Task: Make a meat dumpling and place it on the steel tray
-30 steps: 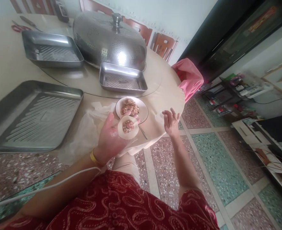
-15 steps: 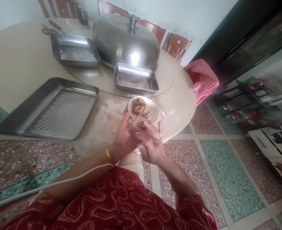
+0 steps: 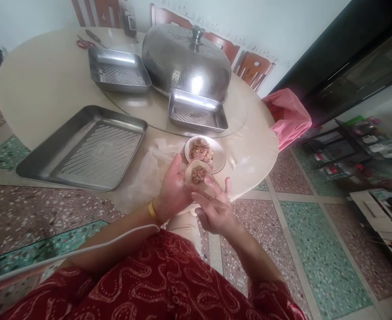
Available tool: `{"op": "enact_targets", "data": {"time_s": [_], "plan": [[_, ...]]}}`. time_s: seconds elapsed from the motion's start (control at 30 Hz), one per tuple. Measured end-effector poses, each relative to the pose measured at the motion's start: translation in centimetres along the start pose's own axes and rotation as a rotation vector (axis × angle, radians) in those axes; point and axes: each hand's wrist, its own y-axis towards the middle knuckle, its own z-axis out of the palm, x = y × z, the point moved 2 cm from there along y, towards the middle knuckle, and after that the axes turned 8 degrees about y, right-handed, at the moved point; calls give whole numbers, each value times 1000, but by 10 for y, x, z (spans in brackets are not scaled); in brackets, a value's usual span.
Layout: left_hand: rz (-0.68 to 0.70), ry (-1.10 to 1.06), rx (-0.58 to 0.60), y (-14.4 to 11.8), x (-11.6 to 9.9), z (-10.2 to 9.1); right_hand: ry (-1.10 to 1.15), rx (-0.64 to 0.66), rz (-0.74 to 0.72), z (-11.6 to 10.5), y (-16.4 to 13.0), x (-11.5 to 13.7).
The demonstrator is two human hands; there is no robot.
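My left hand [image 3: 172,189] cups a round dumpling wrapper [image 3: 197,174] with a lump of minced filling in its middle. My right hand [image 3: 215,209] sits just below it, and its fingertips touch the wrapper's near edge. Both hands hover over the near edge of the round beige table [image 3: 42,84]. Right behind the wrapper stands a small white plate [image 3: 217,155] heaped with meat filling. A clear plastic bag [image 3: 149,171] lies on the table beside my left hand.
A large steel tray [image 3: 85,149] lies to the left. Two smaller steel trays [image 3: 119,71] [image 3: 197,115] and a perforated steel dome cover [image 3: 185,60] sit on the turntable behind. Scissors [image 3: 82,43] lie far back. A pink cloth [image 3: 291,118] hangs at the table's right.
My right hand came in from the right, where it hung open, to the wrapper in my left hand and now touches its edge. The view has shifted so the table sits further right.
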Motion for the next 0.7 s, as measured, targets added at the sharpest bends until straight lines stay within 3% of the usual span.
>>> {"op": "enact_targets", "data": {"time_s": [0.13, 0.3, 0.5, 0.7], "plan": [[-7, 7, 9, -3, -2, -1, -1, 38, -41, -2, -7, -5], [48, 39, 41, -5, -8, -2, -14, -11, -10, -9, -28, -12], [-40, 71, 15, -5, -3, 1, -2, 16, -1, -4, -32, -17], [-11, 57, -6, -6, -3, 1, 32, -72, -10, -7, -37, -19]]}}
